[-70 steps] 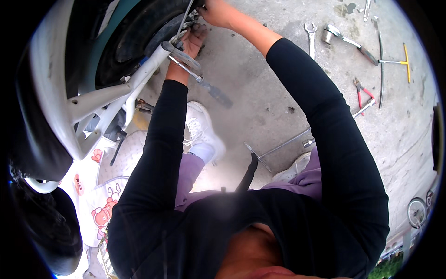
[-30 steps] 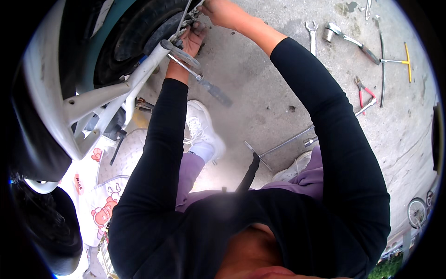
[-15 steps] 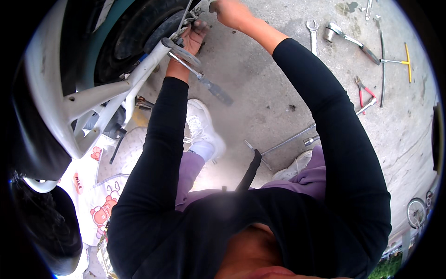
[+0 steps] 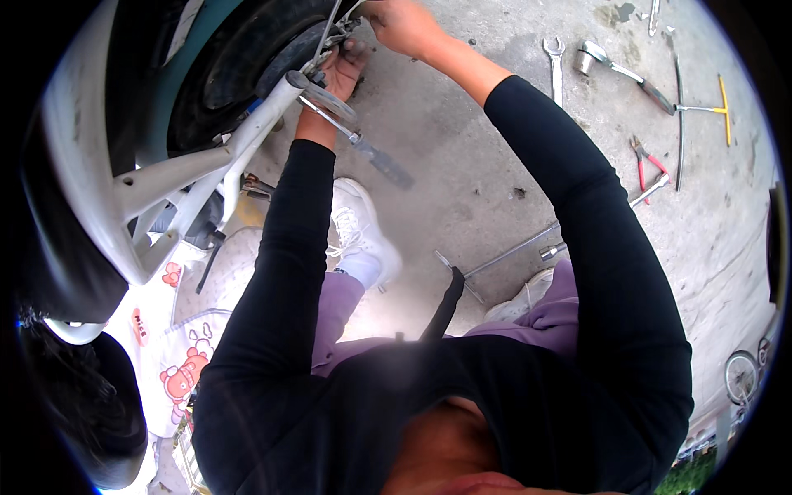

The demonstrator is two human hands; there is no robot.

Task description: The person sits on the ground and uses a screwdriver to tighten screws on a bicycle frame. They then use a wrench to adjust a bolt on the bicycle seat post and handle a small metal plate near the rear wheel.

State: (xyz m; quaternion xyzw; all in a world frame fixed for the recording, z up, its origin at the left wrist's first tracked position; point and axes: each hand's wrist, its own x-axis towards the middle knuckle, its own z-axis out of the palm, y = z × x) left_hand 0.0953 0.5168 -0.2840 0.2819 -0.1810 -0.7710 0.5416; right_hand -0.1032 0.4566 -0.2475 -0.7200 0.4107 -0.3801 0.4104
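At the upper left, a black-tyred wheel (image 4: 227, 78) sits behind a white metal frame (image 4: 177, 177). My left hand (image 4: 342, 74) is palm up beside the small metal linkage and cable at the wheel's hub. Its fingers curl at the linkage; what they grip is hidden. My right hand (image 4: 406, 26) is closed just right of the hub, its fingertips against the thin cable end at the top edge; any object inside it cannot be made out. Below my left hand, a screwdriver-like tool with a grey handle (image 4: 384, 163) sticks out from the frame's end.
On the concrete lie an open-ended wrench (image 4: 555, 70), a ratchet with socket (image 4: 631, 76), a yellow T-handle tool (image 4: 723, 110), red-handled pliers (image 4: 642, 167), a black rod (image 4: 680, 124) and a long metal bar (image 4: 516, 246). Patterned cloth (image 4: 169, 363) lies at lower left.
My right hand has shifted slightly left and down, closer to the hub, and the grey piece at its fingertips no longer shows clearly. My left hand stays at the linkage.
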